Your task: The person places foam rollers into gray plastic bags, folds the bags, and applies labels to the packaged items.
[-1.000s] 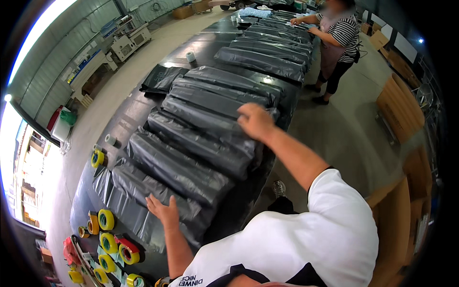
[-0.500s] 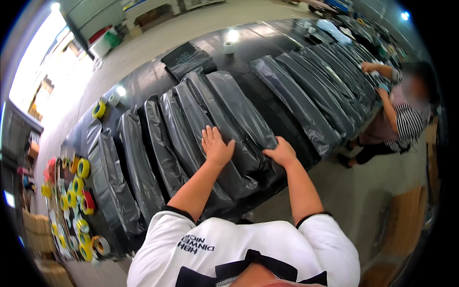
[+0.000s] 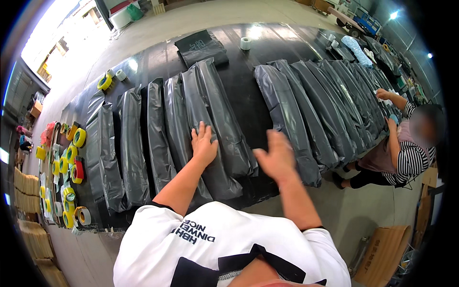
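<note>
Long dark grey plastic-wrapped packages lie side by side in two groups on a black-topped table (image 3: 256, 107). My left hand (image 3: 204, 145) rests with spread fingers on the right-hand packages of the nearer left group, next to the rightmost package (image 3: 222, 115). My right hand (image 3: 276, 155), blurred by motion, is held over the black gap between the groups. Its fingers stretch out, the thumb apart, and nothing is in it. Close beyond that hand is the first package (image 3: 284, 103) of the right group.
Yellow tape rolls (image 3: 71, 155) crowd the table's left end. A folded dark plastic sheet (image 3: 201, 48) and a white roll (image 3: 245, 43) lie toward the far side. At the right, a co-worker (image 3: 406, 143) reaches to the packages. A cardboard box (image 3: 382, 256) stands on the floor.
My right hand has come off the near end of the left group's rightmost package. My left hand still lies on the packages. The whole view has shifted, and the gap between groups looks wider.
</note>
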The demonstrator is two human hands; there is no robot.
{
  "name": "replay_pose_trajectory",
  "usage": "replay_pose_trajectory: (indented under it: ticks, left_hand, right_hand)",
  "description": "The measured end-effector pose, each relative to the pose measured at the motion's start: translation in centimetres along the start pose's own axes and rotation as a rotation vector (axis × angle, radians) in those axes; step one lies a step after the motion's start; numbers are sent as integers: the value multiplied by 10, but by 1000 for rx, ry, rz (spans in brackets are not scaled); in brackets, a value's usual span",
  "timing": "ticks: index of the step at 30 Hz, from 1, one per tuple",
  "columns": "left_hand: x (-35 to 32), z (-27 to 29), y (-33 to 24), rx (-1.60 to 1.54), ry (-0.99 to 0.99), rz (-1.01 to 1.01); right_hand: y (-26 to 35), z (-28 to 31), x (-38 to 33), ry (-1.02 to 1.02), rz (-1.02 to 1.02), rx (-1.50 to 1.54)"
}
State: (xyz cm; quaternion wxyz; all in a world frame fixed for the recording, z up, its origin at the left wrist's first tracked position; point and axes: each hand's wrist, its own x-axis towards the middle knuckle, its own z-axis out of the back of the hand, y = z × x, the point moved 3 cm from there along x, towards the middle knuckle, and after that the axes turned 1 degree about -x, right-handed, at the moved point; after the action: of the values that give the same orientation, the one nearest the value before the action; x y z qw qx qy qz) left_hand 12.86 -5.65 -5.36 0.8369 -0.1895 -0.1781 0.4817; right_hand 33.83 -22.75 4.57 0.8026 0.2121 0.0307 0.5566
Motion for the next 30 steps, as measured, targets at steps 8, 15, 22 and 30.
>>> replay_pose_trajectory:
  ticks: [8, 15, 22, 30]
  left_hand:
    - [-18, 2, -4, -148, -120, 64]
    - [-45, 7, -63, -6, 151, 55]
    - [-43, 12, -90, -71, 339, 306]
    - [-24, 126, -25, 198, -12, -29]
  right_hand:
    - [40, -100, -1, 263, -220, 179]
    - [-44, -64, -67, 86, -334, 135]
    - [-57, -34, -92, 20, -336, 45]
    - [51, -33, -76, 30, 163, -37]
